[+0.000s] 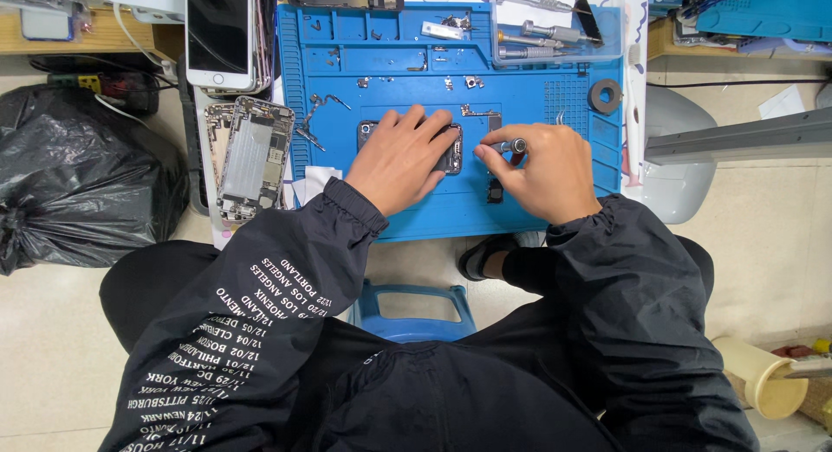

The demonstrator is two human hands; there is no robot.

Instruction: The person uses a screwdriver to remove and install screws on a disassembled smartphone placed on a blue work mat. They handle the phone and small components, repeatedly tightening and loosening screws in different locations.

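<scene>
Centrally, on the blue silicone work mat (520, 205), left hand (400, 160) lies flat, fingers spread, pressing down a small dark opened phone body (451, 149). Right hand (544, 170) is closed around a slim silver metal screwdriver (507, 146), tip at the phone's right edge. Just left of the mat: a second gutted silver phone chassis (251, 157), well apart from both hands.
</scene>
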